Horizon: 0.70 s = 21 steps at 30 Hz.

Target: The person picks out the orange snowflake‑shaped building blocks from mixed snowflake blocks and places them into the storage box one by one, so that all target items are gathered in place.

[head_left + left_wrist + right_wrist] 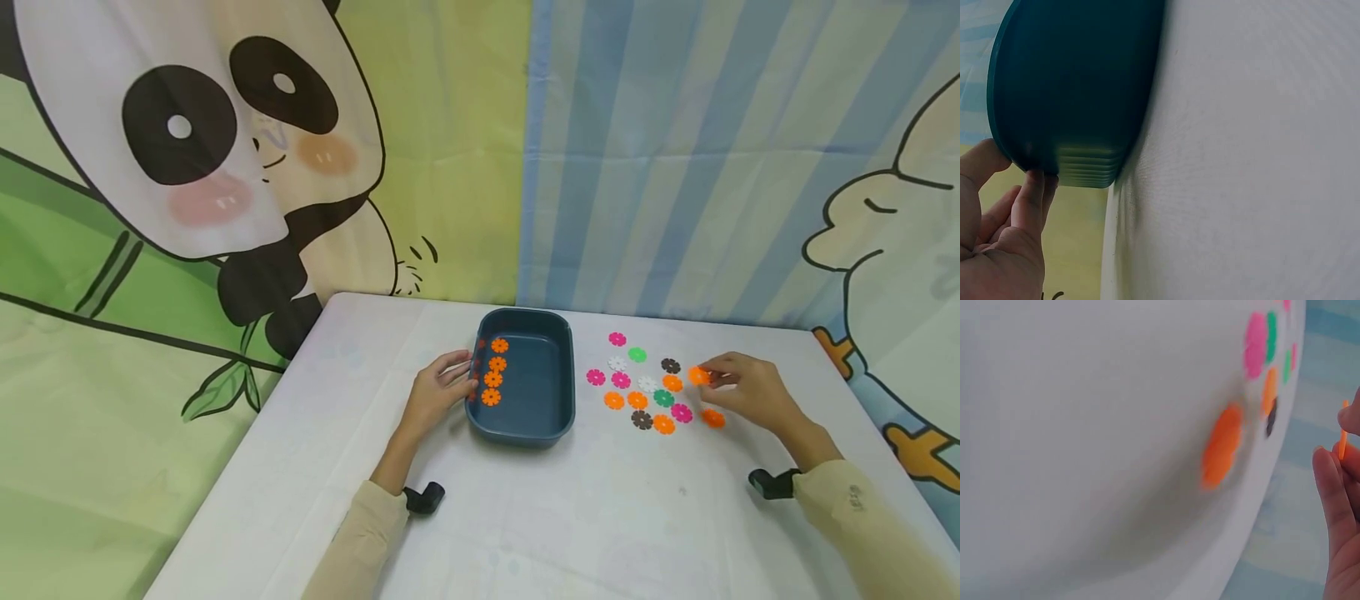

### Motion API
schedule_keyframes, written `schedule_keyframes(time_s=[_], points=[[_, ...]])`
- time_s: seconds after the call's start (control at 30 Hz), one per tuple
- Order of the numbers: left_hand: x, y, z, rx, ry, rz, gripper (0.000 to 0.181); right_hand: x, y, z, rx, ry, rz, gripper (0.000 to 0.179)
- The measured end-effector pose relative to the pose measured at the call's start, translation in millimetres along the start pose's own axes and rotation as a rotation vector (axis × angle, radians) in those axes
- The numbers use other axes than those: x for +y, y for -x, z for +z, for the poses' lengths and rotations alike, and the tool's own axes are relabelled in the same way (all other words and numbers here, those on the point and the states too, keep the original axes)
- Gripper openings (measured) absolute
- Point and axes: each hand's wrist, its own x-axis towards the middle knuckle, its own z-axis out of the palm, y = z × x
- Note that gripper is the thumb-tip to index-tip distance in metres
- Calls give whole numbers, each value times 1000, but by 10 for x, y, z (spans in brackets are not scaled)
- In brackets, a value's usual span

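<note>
At the left side of a dark blue-green plastic tray (558,375), my left hand (437,393) grips the rim. In the left wrist view the thumb (988,161) lies at the rim and the other fingers (1029,203) touch the outer wall. Several orange flower-shaped discs (492,379) form a column inside the tray along its left side. My right hand (750,392) pinches one orange flower-shaped disc (698,376) between thumb and fingertips, raised over the table. Below that hand an orange disc (713,418) lies on the white cloth.
Between tray and right hand, several loose discs are scattered: pink (596,377), green (663,398), white (617,364), dark brown (642,419) and orange (614,401). A printed cloth backdrop (450,150) stands behind the white-covered table (525,517).
</note>
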Motion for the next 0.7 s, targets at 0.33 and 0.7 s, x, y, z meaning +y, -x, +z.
schedule_keyframes(time_s=[0.33, 0.7], points=[[-6, 5, -7, -14, -3, 14, 55, -729, -419, 230, 40, -145, -184, 29], [-10, -5, -8, -9, -1, 13, 53, -1502, -699, 593, -9, -307, -355, 25]])
